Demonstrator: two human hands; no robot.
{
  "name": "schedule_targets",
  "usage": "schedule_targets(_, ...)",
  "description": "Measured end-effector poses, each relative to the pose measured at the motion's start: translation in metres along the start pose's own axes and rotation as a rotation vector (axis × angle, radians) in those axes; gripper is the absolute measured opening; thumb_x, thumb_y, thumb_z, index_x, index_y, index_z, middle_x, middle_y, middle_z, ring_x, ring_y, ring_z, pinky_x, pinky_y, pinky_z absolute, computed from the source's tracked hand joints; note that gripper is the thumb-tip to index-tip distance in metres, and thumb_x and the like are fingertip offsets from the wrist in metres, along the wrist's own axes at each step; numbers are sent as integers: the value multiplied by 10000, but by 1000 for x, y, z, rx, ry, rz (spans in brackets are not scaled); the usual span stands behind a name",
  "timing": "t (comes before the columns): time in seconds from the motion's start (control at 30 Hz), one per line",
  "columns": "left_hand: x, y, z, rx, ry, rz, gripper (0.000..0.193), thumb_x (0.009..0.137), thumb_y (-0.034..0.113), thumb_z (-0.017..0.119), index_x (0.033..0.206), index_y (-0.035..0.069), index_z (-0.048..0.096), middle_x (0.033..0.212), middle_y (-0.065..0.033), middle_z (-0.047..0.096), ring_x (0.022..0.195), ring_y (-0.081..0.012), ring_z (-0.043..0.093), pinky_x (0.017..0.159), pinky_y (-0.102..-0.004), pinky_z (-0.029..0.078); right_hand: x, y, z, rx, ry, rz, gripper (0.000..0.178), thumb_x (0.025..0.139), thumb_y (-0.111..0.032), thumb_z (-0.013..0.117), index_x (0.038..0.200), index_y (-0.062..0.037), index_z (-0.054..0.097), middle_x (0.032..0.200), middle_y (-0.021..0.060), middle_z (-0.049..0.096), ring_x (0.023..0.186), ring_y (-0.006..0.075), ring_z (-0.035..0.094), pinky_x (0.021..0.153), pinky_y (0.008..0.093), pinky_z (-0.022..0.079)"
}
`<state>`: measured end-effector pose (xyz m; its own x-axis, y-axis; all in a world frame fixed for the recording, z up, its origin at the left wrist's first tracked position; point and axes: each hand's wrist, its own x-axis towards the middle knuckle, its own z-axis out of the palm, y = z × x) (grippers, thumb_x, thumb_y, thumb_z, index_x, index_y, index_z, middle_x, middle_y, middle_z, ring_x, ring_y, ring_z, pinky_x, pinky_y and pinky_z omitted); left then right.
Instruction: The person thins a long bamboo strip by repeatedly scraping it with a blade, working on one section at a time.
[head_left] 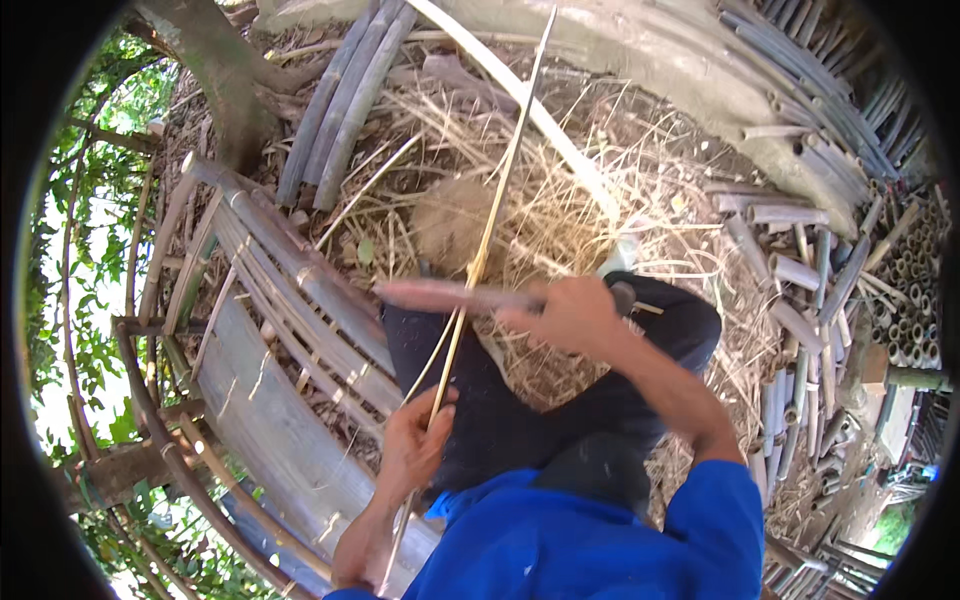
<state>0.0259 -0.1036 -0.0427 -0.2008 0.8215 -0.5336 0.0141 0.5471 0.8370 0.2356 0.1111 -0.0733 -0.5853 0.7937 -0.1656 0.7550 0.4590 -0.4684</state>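
My left hand [413, 446] is closed around a long, thin bamboo strip [493, 215], which slants up and away from my lap. My right hand [572, 318] grips a large knife, and its fingers wrap the handle. The knife's blade [430, 294], slightly blurred, points left and lies across the strip above my thighs. Nearer me than the blade, the strip parts into two slivers, and a thin one bows off to the left. Whether the edge is inside the split or only against it, I cannot tell.
Pale shavings [570, 220] cover the ground ahead, with a long pale bamboo slat [555, 130] lying over them. A bamboo bench [270, 370] stands close on my left. Grey bamboo poles [345, 100] lie beside a tree trunk [225, 80]. Cut bamboo pieces [905, 320] are stacked at right.
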Motion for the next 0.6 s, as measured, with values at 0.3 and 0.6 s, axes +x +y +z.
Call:
schedule_targets(0.3,-43,-17,-18,213,-11,-7,174,984,80,603,1123,8,680,651,85,478,581,-18,389,517,-231,282,19,35,-14,-37,16,26,907,868,-876,387,971,-68,787,669,179,687,686,339,711,668,481,565)
schedule_targets(0.6,-117,-21,-24,341,-14,56,149,965,87,654,1042,-19,726,629,14,575,599,-38,498,522,-222,380,111,232,-116,-39,401,477,972,918,-836,316,872,31,754,914,325,707,868,468,693,886,556,503)
